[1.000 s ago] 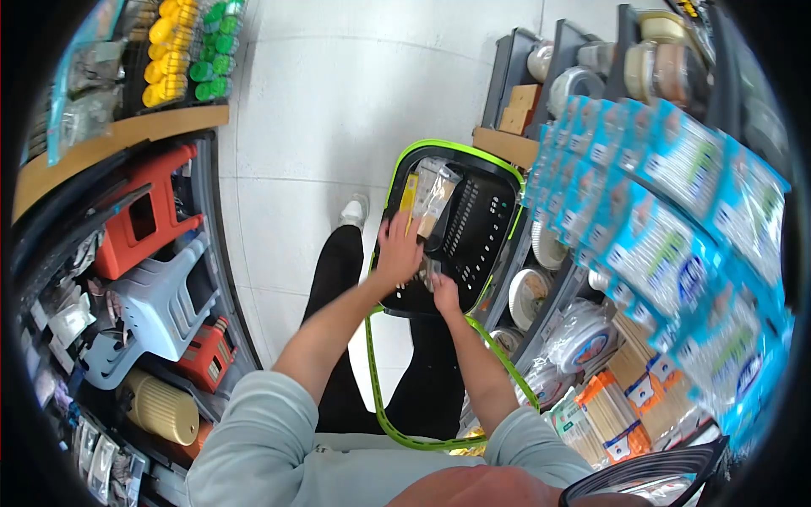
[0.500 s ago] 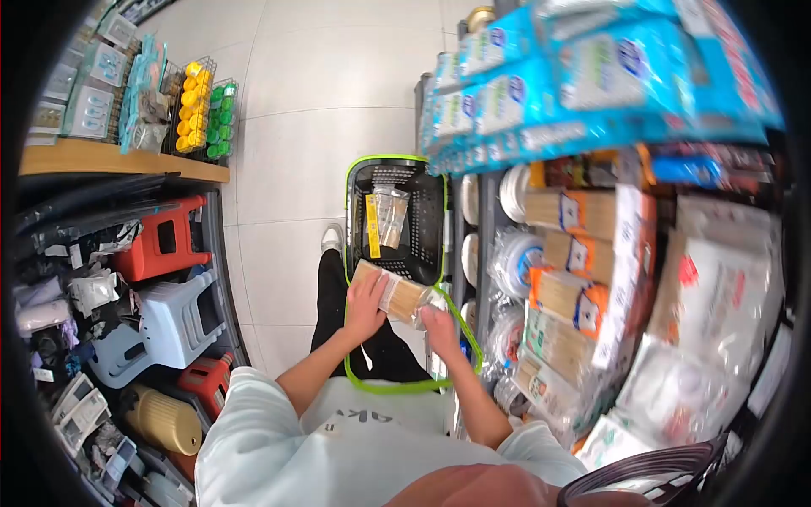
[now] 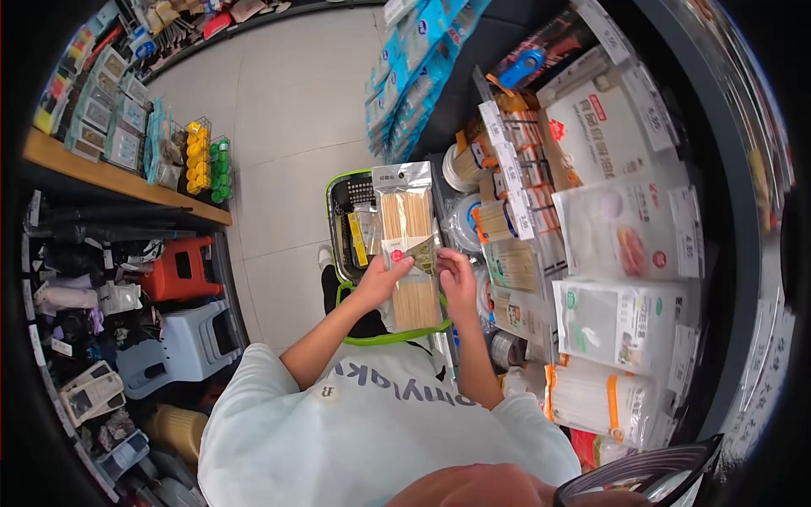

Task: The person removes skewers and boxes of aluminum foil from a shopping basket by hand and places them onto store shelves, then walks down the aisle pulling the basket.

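The person's left hand pinches a packet at its left edge, the thumb laid across the front and the other fingers out of sight behind it. The right hand is at the packet's right edge, its fingers bent and a little parted; whether they touch the film or sit just beside it, one cannot tell from this angle.

The packet is in front of the body, above the near part of the basket, with its silver end pointing away from the person. Thin pale sticks show through the clear film above and below a label, which bears a red spot and a dark green patch.

The basket is black with a green rim, and a yellow strip lies inside it, left of the packet. A green handle curves below the hands, near the pale shirt. A shoe shows just left of the basket, on the tiled floor.

To the right, a rack holds more bundles of sticks, price tags and a white pack. Below that pack lies another with an orange band. Blue packs hang beyond the basket. To the left, a red stool and a pale blue stool stand on a shelf, with yellow bottles and green bottles farther off.
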